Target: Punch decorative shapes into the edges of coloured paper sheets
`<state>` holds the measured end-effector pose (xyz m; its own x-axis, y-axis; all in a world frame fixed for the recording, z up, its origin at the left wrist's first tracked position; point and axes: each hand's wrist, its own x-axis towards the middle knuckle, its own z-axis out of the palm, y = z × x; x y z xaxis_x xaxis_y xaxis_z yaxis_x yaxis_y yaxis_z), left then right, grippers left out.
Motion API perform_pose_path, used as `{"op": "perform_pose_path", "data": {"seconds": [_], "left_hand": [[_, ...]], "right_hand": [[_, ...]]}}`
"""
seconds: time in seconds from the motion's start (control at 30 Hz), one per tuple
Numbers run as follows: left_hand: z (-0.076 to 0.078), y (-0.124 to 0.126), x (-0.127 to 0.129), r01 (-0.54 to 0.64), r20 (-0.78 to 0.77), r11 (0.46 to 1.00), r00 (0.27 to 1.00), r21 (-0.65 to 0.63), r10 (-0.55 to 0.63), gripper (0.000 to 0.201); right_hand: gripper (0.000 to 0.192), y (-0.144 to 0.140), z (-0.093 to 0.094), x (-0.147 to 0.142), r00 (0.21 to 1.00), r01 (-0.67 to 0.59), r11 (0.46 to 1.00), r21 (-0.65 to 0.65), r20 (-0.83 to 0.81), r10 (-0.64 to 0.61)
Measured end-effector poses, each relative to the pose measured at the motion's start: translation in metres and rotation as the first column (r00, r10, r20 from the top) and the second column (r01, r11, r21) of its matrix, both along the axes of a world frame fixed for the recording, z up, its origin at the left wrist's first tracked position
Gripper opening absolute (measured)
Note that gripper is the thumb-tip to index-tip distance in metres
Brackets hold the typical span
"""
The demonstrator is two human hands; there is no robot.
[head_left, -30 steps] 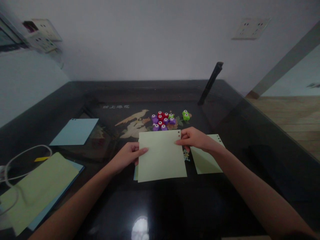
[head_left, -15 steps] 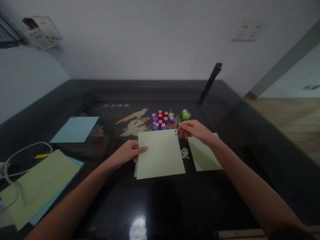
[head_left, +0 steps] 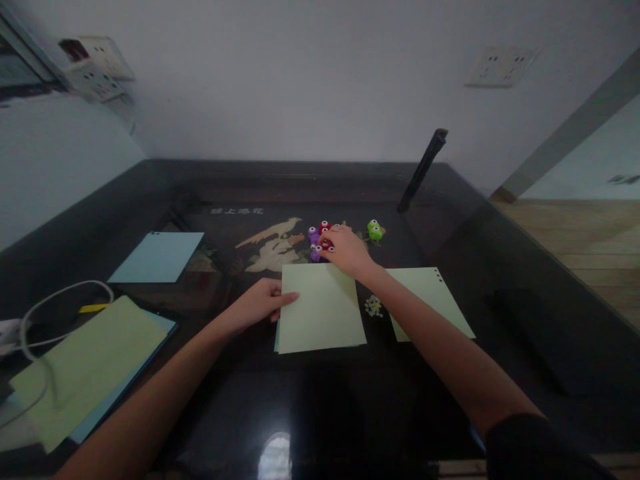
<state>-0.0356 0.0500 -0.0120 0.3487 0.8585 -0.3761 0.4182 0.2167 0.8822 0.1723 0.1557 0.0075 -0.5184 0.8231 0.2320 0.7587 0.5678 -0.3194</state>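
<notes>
Our right hand (head_left: 346,249) is now away from the corner of the pale green sheet (head_left: 320,310) and over the cluster of eyed figures (head_left: 313,236), its fingers bent; we cannot tell whether they have hold of one. Our left hand (head_left: 261,301) pinches the sheet's left edge, thumb on top, where a blue sheet (head_left: 277,344) peeks out beneath. We see two green figures (head_left: 375,230) right of the cluster, near us a second green sheet (head_left: 430,288) partly behind our right forearm (head_left: 430,320).
</notes>
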Motion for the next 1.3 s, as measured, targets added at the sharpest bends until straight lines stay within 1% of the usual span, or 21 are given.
{"op": "perform_pose_path", "data": {"seconds": [0.13,0.3,0.43,0.57,0.67,0.77,0.83,0.9,0.93,1.0,1.03,1.1,1.2,1.23,1.27,1.3], "left_hand": [[-0.003,0.001,0.000,0.024,0.000,1.000,1.000,-0.001,-0.024,0.036],[-0.005,0.001,0.000,0.037,0.015,0.999,0.999,0.017,-0.038,0.033],[-0.003,0.001,0.001,0.043,-0.005,0.999,0.999,0.018,-0.043,0.034],[-0.001,0.000,0.002,0.037,-0.035,0.999,0.999,0.002,-0.037,0.035],[-0.001,0.000,0.002,0.034,-0.031,0.999,0.999,0.001,-0.034,0.036],[-0.002,0.000,0.002,0.029,-0.023,1.000,0.999,0.001,-0.029,0.035],[-0.001,-0.001,0.002,0.037,-0.018,0.999,0.999,0.002,-0.037,0.034],[0.000,-0.001,0.002,0.052,-0.015,0.999,0.999,0.003,-0.052,0.035],[0.001,-0.001,0.002,0.059,-0.015,0.998,0.998,0.002,-0.059,0.035],[0.002,-0.001,0.003,0.062,-0.019,0.998,0.998,0.004,-0.062,0.036],[0.003,-0.001,0.003,0.060,-0.023,0.998,0.998,0.005,-0.060,0.036],[0.003,-0.001,0.003,0.053,-0.026,0.999,0.998,0.002,-0.053,0.036],[0.004,-0.002,0.004,0.051,-0.020,0.999,0.998,-0.019,-0.051,0.036],[0.004,-0.002,0.005,0.050,-0.017,0.998,0.999,-0.023,-0.050,0.036],[0.005,-0.003,0.005,0.049,-0.015,0.998,0.999,-0.027,-0.050,0.036],[0.007,-0.003,0.006,0.048,-0.014,0.998,0.999,-0.030,-0.048,0.036]], "right_hand": [[0.019,-0.003,-0.001,-0.014,0.992,-0.042,0.997,0.070,0.120,0.033],[0.018,-0.008,-0.004,-0.025,0.974,-0.038,0.991,0.128,0.228,0.008],[0.015,-0.010,-0.005,-0.028,0.964,-0.032,0.988,0.149,0.267,-0.009],[0.016,-0.011,-0.006,-0.029,0.963,-0.022,0.990,0.141,0.269,-0.017],[0.016,-0.013,-0.004,-0.027,0.972,0.003,0.992,0.128,0.233,-0.033],[0.022,-0.015,0.003,-0.018,0.983,0.028,0.992,0.119,0.176,-0.049],[0.024,-0.016,0.010,-0.008,0.997,0.053,0.996,0.075,0.058,-0.058],[0.023,-0.016,0.017,0.004,0.984,0.050,0.998,-0.041,-0.166,-0.057],[0.022,-0.016,0.019,0.011,0.951,0.022,0.993,-0.117,-0.303,-0.057],[0.023,-0.016,0.021,0.024,0.836,-0.083,0.965,-0.250,-0.544,-0.069],[0.023,-0.018,0.021,0.031,0.765,-0.140,0.944,-0.299,-0.637,-0.088],[0.024,-0.023,0.019,0.043,0.608,-0.241,0.893,-0.379,-0.777,-0.166],[0.020,-0.039,0.014,0.061,0.371,-0.398,0.789,-0.468,-0.869,-0.328],[0.020,-0.046,0.012,0.067,0.316,-0.443,0.750,-0.491,-0.869,-0.382],[0.020,-0.054,0.011,0.073,0.283,-0.476,0.713,-0.515,-0.857,-0.431],[0.020,-0.062,0.010,0.078,0.266,-0.488,0.684,-0.542,-0.839,-0.475]]}}
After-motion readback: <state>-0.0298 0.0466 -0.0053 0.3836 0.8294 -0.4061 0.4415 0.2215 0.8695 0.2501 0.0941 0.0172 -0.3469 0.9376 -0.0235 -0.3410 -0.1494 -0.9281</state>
